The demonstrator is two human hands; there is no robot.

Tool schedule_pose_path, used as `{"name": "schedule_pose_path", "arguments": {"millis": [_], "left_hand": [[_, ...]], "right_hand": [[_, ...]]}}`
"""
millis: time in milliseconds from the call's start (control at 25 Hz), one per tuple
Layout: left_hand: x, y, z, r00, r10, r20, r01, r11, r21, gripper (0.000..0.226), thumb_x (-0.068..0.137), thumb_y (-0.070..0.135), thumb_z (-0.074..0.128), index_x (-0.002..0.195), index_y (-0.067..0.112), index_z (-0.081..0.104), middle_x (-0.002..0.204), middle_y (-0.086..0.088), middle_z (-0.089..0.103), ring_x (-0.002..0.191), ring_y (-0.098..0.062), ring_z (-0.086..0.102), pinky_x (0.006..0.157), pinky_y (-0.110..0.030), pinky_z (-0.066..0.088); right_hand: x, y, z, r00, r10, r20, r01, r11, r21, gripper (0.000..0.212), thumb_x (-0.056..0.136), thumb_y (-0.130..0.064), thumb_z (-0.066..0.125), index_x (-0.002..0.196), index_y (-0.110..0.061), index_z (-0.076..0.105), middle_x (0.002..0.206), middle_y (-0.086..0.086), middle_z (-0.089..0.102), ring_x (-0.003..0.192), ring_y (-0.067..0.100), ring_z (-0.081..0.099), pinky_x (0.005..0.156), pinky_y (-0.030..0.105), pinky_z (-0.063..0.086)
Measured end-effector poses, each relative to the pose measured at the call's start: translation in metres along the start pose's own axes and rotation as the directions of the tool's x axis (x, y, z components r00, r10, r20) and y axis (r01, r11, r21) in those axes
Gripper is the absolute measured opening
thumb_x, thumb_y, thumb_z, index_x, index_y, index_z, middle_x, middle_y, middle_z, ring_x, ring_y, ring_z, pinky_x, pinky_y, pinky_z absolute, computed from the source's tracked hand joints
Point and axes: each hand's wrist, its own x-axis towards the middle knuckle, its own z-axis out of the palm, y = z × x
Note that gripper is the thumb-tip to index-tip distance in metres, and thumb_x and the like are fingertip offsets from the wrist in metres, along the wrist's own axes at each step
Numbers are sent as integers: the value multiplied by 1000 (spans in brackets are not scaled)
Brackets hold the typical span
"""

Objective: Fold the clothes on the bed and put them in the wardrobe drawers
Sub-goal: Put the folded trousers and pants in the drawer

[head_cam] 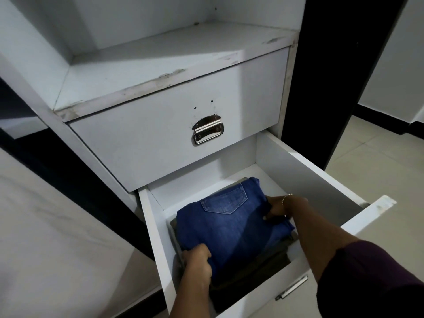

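- Folded blue jeans (231,228) are lying flat inside the open lower drawer (305,171), on top of a darker grey-olive folded garment (263,262) whose edges are showing along the left and near sides.
- The jeans' long axis is running from the drawer's near-left corner towards its far-right corner; the back pocket (226,201) is facing up at the far end, its pointed tip aimed towards the near edge.
- Left hand (198,262) is gripping the near-left corner of the jeans, fingers (202,250) curling over the denim edge, the thumb hidden.
- Right hand (278,208) is holding the far-right edge of the jeans, its fingers tucking under the fold and the thumb (271,216) pressing on top; a thin bracelet (286,198) is sitting at the wrist, and a dark maroon sleeve (367,271) is covering the upper forearm.
- The lower drawer is standing pulled well out of the white wardrobe; its front panel (358,223) is lying at the near right, with a metal bar handle (291,288) showing below the rim.
- The upper drawer (160,134) is sitting closed directly above, carrying a chrome drop handle (207,131).
- A scuffed white shelf (160,65) is lying above the upper drawer.
- A pale tiled floor (378,157) is showing to the right; a dark vertical panel (332,88) is standing beside the wardrobe.
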Motion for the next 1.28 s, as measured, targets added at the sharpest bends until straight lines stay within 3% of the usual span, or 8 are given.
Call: {"name": "schedule_pose_path", "arguments": {"millis": [80, 160, 360, 520, 680, 800, 920, 1280], "left_hand": [[-4, -3, -4, 1000, 8, -21, -9, 999, -40, 9, 74, -4, 44, 79, 1, 50, 75, -15, 48, 64, -25, 41, 64, -32, 35], [-4, -6, -4, 998, 54, 30, -51, 993, -106, 13, 76, -2, 43, 65, 5, 45, 70, -10, 49, 61, -24, 41, 66, -32, 35], [-4, -8, -4, 993, 110, 49, -104, 988, -111, 11, 77, 8, 50, 84, 3, 57, 82, -9, 60, 78, -30, 54, 77, -39, 43], [-10, -2, 1, 991, 133, -27, -134, 991, -31, 56, 76, 6, 59, 129, -3, 44, 127, -20, 53, 113, -39, 53, 95, -51, 44], [-66, 10, 15, 954, 297, -31, -239, 821, 518, 88, 84, 29, 62, 149, 6, 6, 154, -24, 5, 141, -42, 8, 114, -54, 12], [-128, 16, 28, 797, 568, 206, -516, 460, 723, 73, 90, 34, 52, 148, 10, 15, 157, -15, 3, 143, -37, 0, 114, -53, 8], [-196, 15, 48, 568, 687, 453, -749, 203, 631, 53, 89, 29, 50, 137, 9, 39, 145, -12, 37, 134, -30, 31, 110, -47, 27], [-406, -139, 102, 104, 535, 838, -989, -30, 142, 29, 87, 14, 52, 115, 14, 61, 115, -8, 64, 106, -29, 58, 92, -38, 48]], "right_hand": [[-16, -17, -2, 996, 0, 90, -2, 1000, 29, 75, 91, -20, 59, 148, -20, 11, 145, 12, 34, 133, 33, 34, 107, 39, 33], [-23, -26, -3, 984, -28, 178, 22, 999, 33, 66, 94, -11, 51, 148, -13, 12, 149, 13, 28, 137, 31, 28, 107, 34, 31], [-23, -30, -1, 990, -26, 138, 27, 1000, -3, 60, 95, -13, 51, 146, -9, 20, 147, 14, 32, 135, 29, 32, 102, 29, 35], [-26, -34, 4, 985, -10, -174, 26, 996, 90, 64, 91, -13, 57, 145, -9, 23, 144, 12, 38, 132, 29, 38, 96, 22, 42], [-63, -34, -8, 808, -100, -580, 99, 994, -33, 49, 93, -20, 50, 140, -18, 37, 140, 8, 46, 125, 27, 45, 104, 36, 39], [-116, -40, -15, 708, -179, -684, 142, 984, -111, 40, 95, -18, 46, 135, -18, 46, 138, 5, 49, 124, 25, 46, 102, 35, 39], [-184, -25, -18, 615, -175, -769, 151, 983, -103, 38, 93, -16, 46, 131, -19, 50, 133, 6, 53, 119, 25, 50, 97, 33, 42], [-430, 113, 88, 213, 336, -917, 177, 910, 375, 29, 85, -5, 52, 108, -10, 68, 109, 12, 68, 100, 30, 63, 84, 32, 47]]}}
